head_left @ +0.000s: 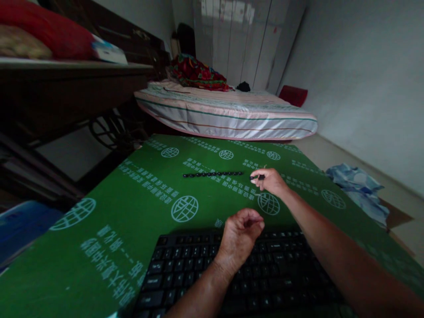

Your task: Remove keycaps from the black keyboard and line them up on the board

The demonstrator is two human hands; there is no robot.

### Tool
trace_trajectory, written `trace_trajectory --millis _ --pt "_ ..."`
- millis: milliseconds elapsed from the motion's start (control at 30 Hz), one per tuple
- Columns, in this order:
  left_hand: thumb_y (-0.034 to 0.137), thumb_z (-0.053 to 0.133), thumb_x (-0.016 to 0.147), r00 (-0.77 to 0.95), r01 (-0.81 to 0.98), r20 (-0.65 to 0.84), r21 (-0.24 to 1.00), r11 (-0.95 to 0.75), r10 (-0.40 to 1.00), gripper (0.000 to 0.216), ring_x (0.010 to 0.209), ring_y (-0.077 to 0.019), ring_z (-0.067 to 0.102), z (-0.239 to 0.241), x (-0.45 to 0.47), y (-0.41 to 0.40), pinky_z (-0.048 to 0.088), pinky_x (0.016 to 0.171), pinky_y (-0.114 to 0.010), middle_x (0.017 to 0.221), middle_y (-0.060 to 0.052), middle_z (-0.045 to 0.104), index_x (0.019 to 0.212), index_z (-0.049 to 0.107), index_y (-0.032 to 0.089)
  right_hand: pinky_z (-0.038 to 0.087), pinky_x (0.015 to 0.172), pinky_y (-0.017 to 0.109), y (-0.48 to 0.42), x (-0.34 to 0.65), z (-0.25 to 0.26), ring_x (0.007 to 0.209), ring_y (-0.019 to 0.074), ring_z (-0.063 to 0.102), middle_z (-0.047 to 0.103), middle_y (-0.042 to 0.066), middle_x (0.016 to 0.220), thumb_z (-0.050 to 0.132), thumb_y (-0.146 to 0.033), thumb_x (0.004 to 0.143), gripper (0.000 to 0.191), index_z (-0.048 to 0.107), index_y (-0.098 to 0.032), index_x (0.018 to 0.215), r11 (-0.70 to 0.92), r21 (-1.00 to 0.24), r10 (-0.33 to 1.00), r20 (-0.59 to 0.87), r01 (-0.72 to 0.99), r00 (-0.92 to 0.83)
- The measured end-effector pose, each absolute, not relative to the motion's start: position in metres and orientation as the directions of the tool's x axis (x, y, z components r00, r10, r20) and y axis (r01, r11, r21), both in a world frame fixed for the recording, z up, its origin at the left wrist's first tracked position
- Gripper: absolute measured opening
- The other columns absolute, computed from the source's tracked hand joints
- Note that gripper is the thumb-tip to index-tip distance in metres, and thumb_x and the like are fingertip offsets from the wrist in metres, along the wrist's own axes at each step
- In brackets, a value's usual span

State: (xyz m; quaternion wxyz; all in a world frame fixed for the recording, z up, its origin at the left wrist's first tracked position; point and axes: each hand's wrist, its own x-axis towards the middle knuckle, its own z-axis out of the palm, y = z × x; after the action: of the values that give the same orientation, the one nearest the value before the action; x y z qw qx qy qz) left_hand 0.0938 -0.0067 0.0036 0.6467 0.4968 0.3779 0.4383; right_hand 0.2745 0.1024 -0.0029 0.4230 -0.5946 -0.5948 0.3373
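Observation:
A black keyboard (185, 256) lies along the near side of a green printed board. Over its upper middle hovers my left hand (240, 232), fingers curled and thumb tip close to the forefinger; whatever it may hold is hidden. Farther forward, my right hand (270, 181) is closed in a pinch on a small black piece (252, 178), low over the board. Another dark bit (261, 177) shows between its fingers. To the left of that hand, a straight row of small black pieces (212, 175) lies on the board, its right end a short gap from my fingertips.
The green board (139, 176) bears white globe prints and lettering. Beyond it is a bed (232, 117) with a red patterned blanket (198, 73). A dark wooden table (76, 84) stands left, and blue cloth (354, 181) lies to the right.

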Motion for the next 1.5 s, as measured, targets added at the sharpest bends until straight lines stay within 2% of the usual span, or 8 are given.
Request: trace_trajectory --millis 233,367,533,967,1500 --pt "0.01 0.061 0.064 0.353 -0.143 -0.082 0.98 0.14 0.932 0.005 0.059 -0.0099 0.049 0.005 0.094 -0.01 0.039 0.056 -0.021 0.062 0.002 0.056 0.064 0.062 0.016 0.029 0.032 0.016 0.145 0.275 -0.03 0.032 0.0043 0.038 0.048 -0.007 0.04 0.067 -0.022 0.059 0.025 0.069 -0.011 0.081 0.026 -0.882 0.995 0.068 0.47 0.073" --pt "0.011 0.06 0.064 0.363 -0.128 -0.108 0.978 0.165 0.925 0.005 0.057 -0.0099 0.047 0.005 0.094 -0.011 0.037 0.055 -0.021 0.059 0.002 0.054 0.064 0.061 0.016 0.031 0.036 0.015 0.155 0.278 -0.035 0.034 0.0046 0.042 0.049 -0.007 0.04 0.068 -0.019 0.061 0.022 0.07 -0.011 0.081 0.016 -0.864 0.997 0.052 0.503 0.058" --pt "0.012 0.06 0.064 0.369 -0.146 -0.096 0.976 0.16 0.924 0.005 0.056 -0.0101 0.046 0.003 0.095 -0.011 0.036 0.054 -0.021 0.059 0.003 0.053 0.063 0.06 0.016 0.033 0.038 0.016 0.16 0.278 -0.034 0.035 0.0047 0.044 0.055 -0.005 0.046 0.069 -0.016 0.061 0.021 0.07 -0.012 0.082 -0.013 -0.841 0.998 0.02 0.541 0.056" --pt "0.007 0.058 0.065 0.38 -0.131 -0.112 0.976 0.173 0.918 0.006 0.058 -0.0091 0.046 0.007 0.094 -0.011 0.036 0.056 -0.02 0.06 0.002 0.053 0.066 0.06 0.014 0.031 0.038 0.017 0.164 0.277 -0.03 0.033 0.0057 0.043 0.05 -0.006 0.038 0.072 -0.021 0.063 0.025 0.071 -0.013 0.087 -0.078 -0.805 0.996 -0.044 0.588 0.072" --pt "0.008 0.059 0.067 0.395 -0.127 -0.093 0.98 0.155 0.914 0.005 0.058 -0.0091 0.045 0.005 0.093 -0.011 0.036 0.056 -0.02 0.061 0.002 0.053 0.067 0.06 0.013 0.027 0.035 0.015 0.161 0.276 -0.023 0.031 0.0038 0.037 0.048 -0.006 0.036 0.07 -0.017 0.066 0.026 0.07 -0.012 0.092 -0.114 -0.798 0.993 -0.084 0.592 0.079"
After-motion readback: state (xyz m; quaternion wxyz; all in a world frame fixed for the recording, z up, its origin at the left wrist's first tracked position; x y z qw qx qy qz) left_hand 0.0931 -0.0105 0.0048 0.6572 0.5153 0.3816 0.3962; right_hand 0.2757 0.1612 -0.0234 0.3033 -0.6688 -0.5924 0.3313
